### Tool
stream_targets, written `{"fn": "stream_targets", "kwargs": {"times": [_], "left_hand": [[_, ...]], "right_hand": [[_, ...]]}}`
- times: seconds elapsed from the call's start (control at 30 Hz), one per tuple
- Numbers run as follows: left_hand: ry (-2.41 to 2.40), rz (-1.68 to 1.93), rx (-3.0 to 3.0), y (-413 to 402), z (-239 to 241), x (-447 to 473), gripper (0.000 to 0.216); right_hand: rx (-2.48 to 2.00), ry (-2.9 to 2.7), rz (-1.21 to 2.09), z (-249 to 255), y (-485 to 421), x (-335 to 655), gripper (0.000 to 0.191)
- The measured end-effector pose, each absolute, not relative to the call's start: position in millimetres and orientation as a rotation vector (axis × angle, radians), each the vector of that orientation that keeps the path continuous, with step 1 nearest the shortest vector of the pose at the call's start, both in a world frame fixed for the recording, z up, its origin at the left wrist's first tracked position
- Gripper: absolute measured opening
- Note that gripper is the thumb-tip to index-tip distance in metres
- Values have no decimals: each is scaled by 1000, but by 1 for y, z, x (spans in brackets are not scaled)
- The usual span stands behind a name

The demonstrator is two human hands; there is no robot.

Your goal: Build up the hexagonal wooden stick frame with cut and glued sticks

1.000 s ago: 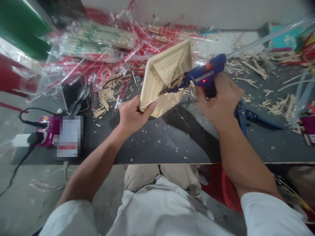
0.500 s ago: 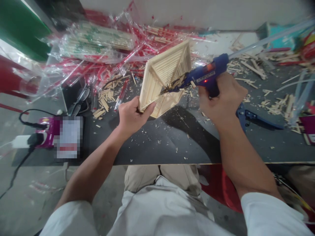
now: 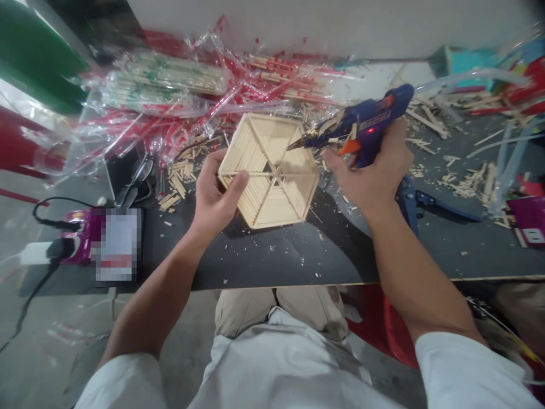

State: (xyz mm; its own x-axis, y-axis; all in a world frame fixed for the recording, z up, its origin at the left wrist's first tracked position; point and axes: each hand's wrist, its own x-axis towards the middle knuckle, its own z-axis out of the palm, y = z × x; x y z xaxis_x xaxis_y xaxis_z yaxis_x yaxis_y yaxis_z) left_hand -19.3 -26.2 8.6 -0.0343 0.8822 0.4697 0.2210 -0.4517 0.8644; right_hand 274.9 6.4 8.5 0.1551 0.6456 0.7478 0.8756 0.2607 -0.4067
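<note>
My left hand (image 3: pixel 219 193) is closed on the left corner of a hexagonal frame of thin wooden sticks (image 3: pixel 272 201), thumb on its near face. The frame is held up above the table, its ribs meeting at a small gap in the middle. My right hand (image 3: pixel 377 167) grips a blue glue gun (image 3: pixel 369 122) with an orange trigger and a small red light. Bits of wood cling around the gun's front. Its metal nozzle points left, over the upper right part of the frame; whether it touches cannot be made out.
Plastic-wrapped stick bundles (image 3: pixel 170 76) lie along the back of the dark table (image 3: pixel 264 264). Wood scraps (image 3: pixel 179 176) are strewn on both sides. At left are glasses (image 3: pixel 138 182), a phone (image 3: pixel 117 244) and a purple power adapter (image 3: pixel 79 236); at right, a blue-handled cutting tool (image 3: pixel 443 207).
The stick frame has turned from a steep tilt to face me more fully. The glue gun has moved slightly right and up, its nozzle off the frame's lower left part.
</note>
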Motion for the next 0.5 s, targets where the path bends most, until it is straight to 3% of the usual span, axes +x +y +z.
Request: {"fn": "stream_targets", "kwargs": {"times": [0.17, 0.33, 0.47, 0.5], "left_hand": [[1086, 1455, 1522, -25, 24, -26, 49], [1175, 1225, 1495, -22, 80, -56, 50], [1406, 644, 1885, -3, 142, -74, 98], [1487, 610, 2040, 2, 155, -72, 96]], "right_hand": [[-1518, -1653, -183, 6, 6, 278, 75], [-1523, -1729, -106, 6, 3, 280, 57], [-1507, -1730, -100, 7, 1, 277, 54], [-1498, -1721, -115, 7, 1, 276, 54]]}}
